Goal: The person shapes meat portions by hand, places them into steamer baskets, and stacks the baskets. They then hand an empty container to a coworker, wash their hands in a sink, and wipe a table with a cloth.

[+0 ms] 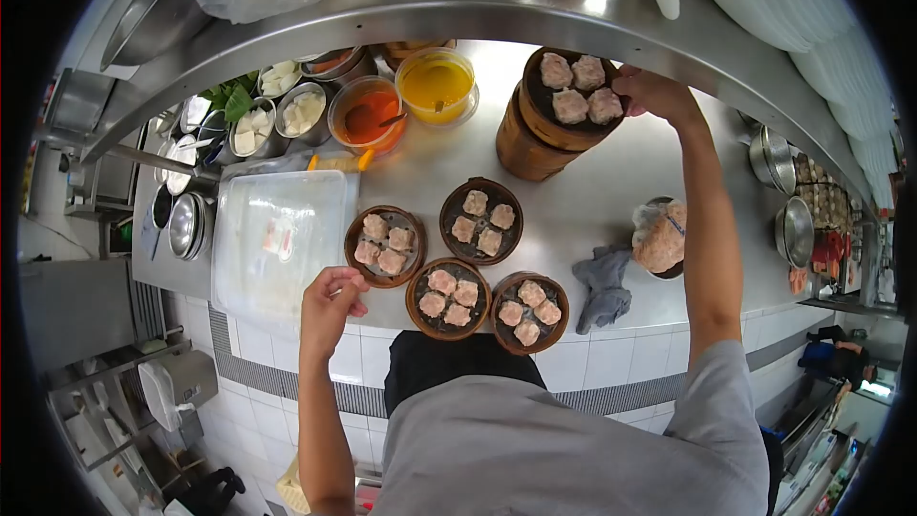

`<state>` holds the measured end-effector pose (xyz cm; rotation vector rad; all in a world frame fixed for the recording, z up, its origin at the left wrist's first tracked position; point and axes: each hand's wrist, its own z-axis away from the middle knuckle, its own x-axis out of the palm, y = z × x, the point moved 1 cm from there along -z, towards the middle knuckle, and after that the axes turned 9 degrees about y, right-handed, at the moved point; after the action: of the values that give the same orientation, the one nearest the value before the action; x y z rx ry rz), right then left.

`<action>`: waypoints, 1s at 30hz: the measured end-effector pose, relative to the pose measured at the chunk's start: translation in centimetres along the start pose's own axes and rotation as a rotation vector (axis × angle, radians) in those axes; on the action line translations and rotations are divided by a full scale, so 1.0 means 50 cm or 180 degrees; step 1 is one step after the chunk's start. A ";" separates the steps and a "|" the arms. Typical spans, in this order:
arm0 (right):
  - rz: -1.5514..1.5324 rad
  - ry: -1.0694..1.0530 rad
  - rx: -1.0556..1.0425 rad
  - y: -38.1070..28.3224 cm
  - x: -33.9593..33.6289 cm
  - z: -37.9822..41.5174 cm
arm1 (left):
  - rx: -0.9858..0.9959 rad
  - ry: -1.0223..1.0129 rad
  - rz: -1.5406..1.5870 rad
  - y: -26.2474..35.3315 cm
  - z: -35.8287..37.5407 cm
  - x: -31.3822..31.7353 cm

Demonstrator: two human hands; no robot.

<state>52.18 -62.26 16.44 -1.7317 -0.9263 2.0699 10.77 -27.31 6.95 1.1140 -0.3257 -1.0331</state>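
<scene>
My right hand [651, 94] grips the right rim of a round bamboo steamer basket [556, 137], which sits on top of a stack of steamers [527, 151]. Several pale pink dumplings [571, 106] lie inside it. My left hand [332, 298] hangs at the counter's front edge, fingers loosely bent and apart, just beside a steamer basket [384, 280] of similar dumplings. Three more filled baskets stand close by: one behind [482, 220], one in front [449, 297] and one to the right [531, 313]. Part of my right hand's fingertips is hidden behind the basket rim.
A clear-lidded plastic box [277, 239] lies left on the steel counter [401, 172]. Tubs of orange sauce [368, 119] and yellow liquid [437, 84] stand behind it. A grey cloth [604, 285] and a bowl of pinkish filling [659, 237] are on the right. A steel shelf [458, 19] spans overhead.
</scene>
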 end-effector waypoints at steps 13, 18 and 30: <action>-0.0878 0.0296 0.0264 0.034 0.007 0.123 | 0.0084 -0.0392 0.0102 -0.001 -0.017 0.081; -0.0632 -0.0464 0.0563 0.104 0.098 0.263 | -0.0007 -0.0249 0.0008 0.007 0.002 0.063; -0.0493 -0.0598 0.0693 0.098 0.431 0.323 | -0.0378 -0.0258 -0.0054 -0.071 0.045 0.060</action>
<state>32.53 -57.82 -2.10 -1.3332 -0.8214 2.1661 8.97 -31.26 4.14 0.9714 -0.3158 -1.1005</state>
